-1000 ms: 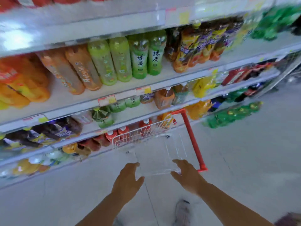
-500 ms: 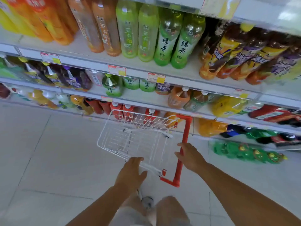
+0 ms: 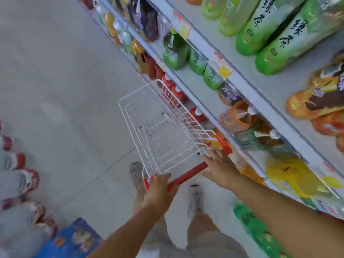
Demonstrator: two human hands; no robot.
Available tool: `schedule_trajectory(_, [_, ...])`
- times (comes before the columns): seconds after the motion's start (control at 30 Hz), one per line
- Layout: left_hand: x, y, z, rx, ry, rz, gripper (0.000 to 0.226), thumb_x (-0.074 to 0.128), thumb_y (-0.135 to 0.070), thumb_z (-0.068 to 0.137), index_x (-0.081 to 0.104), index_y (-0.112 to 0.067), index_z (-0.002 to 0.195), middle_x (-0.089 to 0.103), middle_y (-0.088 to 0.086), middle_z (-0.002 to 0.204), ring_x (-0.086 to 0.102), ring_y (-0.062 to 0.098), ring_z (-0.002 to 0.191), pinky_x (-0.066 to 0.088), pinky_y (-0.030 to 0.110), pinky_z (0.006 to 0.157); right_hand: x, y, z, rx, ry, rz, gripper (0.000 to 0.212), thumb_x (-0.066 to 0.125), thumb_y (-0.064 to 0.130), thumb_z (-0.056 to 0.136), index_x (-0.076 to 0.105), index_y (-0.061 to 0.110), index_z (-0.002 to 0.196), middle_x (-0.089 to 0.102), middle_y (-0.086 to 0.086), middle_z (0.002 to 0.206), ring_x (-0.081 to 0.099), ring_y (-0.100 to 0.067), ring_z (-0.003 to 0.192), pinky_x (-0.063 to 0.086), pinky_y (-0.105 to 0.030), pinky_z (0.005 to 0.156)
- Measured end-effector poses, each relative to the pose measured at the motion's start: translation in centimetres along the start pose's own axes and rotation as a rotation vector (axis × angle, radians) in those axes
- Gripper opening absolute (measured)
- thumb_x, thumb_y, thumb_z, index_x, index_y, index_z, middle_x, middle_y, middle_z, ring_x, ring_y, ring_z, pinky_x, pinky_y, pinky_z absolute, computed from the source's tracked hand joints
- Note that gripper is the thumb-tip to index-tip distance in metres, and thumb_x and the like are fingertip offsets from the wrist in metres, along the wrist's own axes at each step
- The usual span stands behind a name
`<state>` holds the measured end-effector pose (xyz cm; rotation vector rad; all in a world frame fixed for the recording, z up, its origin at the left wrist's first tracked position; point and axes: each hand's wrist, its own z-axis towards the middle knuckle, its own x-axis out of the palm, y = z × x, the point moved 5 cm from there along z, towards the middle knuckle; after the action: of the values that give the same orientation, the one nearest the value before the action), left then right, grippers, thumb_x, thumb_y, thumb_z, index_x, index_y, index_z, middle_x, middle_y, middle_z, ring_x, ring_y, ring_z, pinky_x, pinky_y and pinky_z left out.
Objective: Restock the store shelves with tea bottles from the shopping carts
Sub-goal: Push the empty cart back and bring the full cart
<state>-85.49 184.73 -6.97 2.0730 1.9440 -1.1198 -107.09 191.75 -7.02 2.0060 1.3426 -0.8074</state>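
Note:
A small white wire shopping cart (image 3: 130,116) with a red handle (image 3: 188,175) stands in front of me, and its basket holds nothing. My left hand (image 3: 158,190) is wrapped around the left end of the red handle. Fingers spread, my right hand (image 3: 220,166) rests at the right end of the handle without clearly closing on it. Green tea bottles (image 3: 260,32) lie on the upper shelf to the right. Smaller green bottles (image 3: 175,51) stand on the shelf (image 3: 240,79) below, close to the cart's right side.
Shelves with orange, purple, red and yellow drink bottles (image 3: 238,118) run along the right. Green bottles (image 3: 258,228) lie low by my right leg. On the left stand red-and-white packs (image 3: 22,179) and a blue box (image 3: 70,239). Grey floor (image 3: 55,90) stretches ahead.
The view has swung left, so the shelves now run along the right. The cart has turned with it, and my left hand has closed on the red handle.

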Motion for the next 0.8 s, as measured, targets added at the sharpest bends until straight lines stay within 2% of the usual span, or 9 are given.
schedule_trajectory(0.07, [3.0, 0.8, -0.9, -0.053, -0.064, -0.024, 0.051, 0.051, -0.054, 0.091, 0.054, -0.023, 0.132, 0.054, 0.001, 0.131, 0.049, 0.025, 0.125, 0.039, 0.04, 0.106, 1.1, -1.0, 0.3, -0.056, 0.037, -0.083, 0.069, 0.046, 0.054, 0.093, 0.026, 0.019, 0.149, 0.018, -0.009, 0.159, 0.006, -0.029, 0.148, 0.009, -0.042, 0.119])
schedule_trajectory(0.17, [4.8, 0.7, -1.6, -0.055, -0.18, 0.003, 0.068, 0.036, -0.062, 0.09, 0.046, -0.02, 0.142, 0.048, 0.003, 0.143, 0.041, 0.027, 0.133, 0.031, 0.041, 0.114, 2.1, -2.0, 0.9, -0.094, 0.041, -0.178, 0.066, 0.041, 0.058, 0.094, 0.03, 0.023, 0.149, 0.023, -0.005, 0.158, 0.01, -0.029, 0.148, 0.007, -0.05, 0.116])
schedule_trajectory(0.2, [5.1, 0.9, -1.4, -0.058, -0.207, 0.017, 0.063, 0.039, -0.057, 0.094, 0.045, -0.02, 0.143, 0.047, 0.001, 0.144, 0.039, 0.026, 0.135, 0.028, 0.04, 0.116, 2.4, -2.2, 1.2, -0.101, 0.026, -0.2, 0.064, 0.039, 0.059, 0.093, 0.036, 0.023, 0.146, 0.032, -0.006, 0.154, 0.018, -0.029, 0.146, 0.009, -0.052, 0.114])
schedule_trajectory(0.27, [5.5, 1.3, -1.1, -0.031, -0.269, 0.046, 0.056, 0.04, -0.053, 0.097, 0.047, -0.019, 0.142, 0.051, 0.0, 0.141, 0.042, 0.024, 0.133, 0.027, 0.038, 0.116, 3.0, -2.5, 1.8, -0.125, -0.044, -0.218, 0.063, 0.032, 0.062, 0.088, 0.054, 0.022, 0.131, 0.057, -0.006, 0.133, 0.044, -0.03, 0.131, 0.025, -0.053, 0.109])
schedule_trajectory(0.33, [5.7, 1.8, -0.5, -0.039, -0.297, 0.078, 0.064, 0.024, -0.06, 0.094, 0.05, -0.022, 0.138, 0.057, -0.002, 0.132, 0.048, 0.024, 0.126, 0.029, 0.038, 0.113, 3.6, -2.9, 2.7, -0.143, -0.075, -0.248, 0.067, 0.028, 0.065, 0.084, 0.062, 0.021, 0.12, 0.066, -0.004, 0.115, 0.058, -0.029, 0.111, 0.038, -0.049, 0.102])
schedule_trajectory(0.43, [6.6, 2.9, 0.5, -0.077, -0.333, 0.133, 0.064, 0.011, -0.061, 0.093, 0.055, -0.027, 0.126, 0.06, -0.004, 0.116, 0.054, 0.024, 0.112, 0.032, 0.038, 0.107, 4.2, -2.7, 3.5, -0.152, -0.149, -0.309, 0.066, 0.029, 0.064, 0.082, 0.064, 0.015, 0.111, 0.066, -0.006, 0.1, 0.061, -0.029, 0.092, 0.037, -0.041, 0.088])
schedule_trajectory(0.5, [6.5, 3.7, 0.8, -0.062, -0.437, 0.159, 0.055, 0.018, -0.057, 0.095, 0.06, -0.026, 0.111, 0.061, -0.005, 0.101, 0.056, 0.024, 0.097, 0.034, 0.036, 0.097, 4.1, -2.0, 3.6, -0.175, -0.245, -0.316, 0.059, 0.033, 0.06, 0.082, 0.062, 0.014, 0.103, 0.064, -0.007, 0.094, 0.06, -0.03, 0.083, 0.03, -0.04, 0.083])
schedule_trajectory(0.6, [5.6, 5.2, 0.9, -0.027, -0.564, 0.205, 0.045, 0.027, -0.053, 0.095, 0.062, -0.025, 0.102, 0.061, -0.006, 0.09, 0.056, 0.022, 0.085, 0.03, 0.033, 0.088, 3.9, -0.5, 4.4, -0.216, -0.252, -0.315, 0.053, 0.032, 0.059, 0.085, 0.06, 0.016, 0.096, 0.063, -0.007, 0.093, 0.058, -0.029, 0.082, 0.028, -0.039, 0.084])
schedule_trajectory(0.8, [0.8, 8.4, 2.4, -0.078, -0.558, 0.177, 0.055, 0.021, -0.056, 0.095, 0.063, -0.025, 0.111, 0.062, -0.005, 0.095, 0.057, 0.023, 0.092, 0.034, 0.035, 0.092, 0.6, 4.1, 8.9, -0.271, -0.24, -0.301, 0.052, 0.032, 0.062, 0.089, 0.057, 0.017, 0.093, 0.056, -0.004, 0.092, 0.053, -0.029, 0.089, 0.031, -0.041, 0.087])
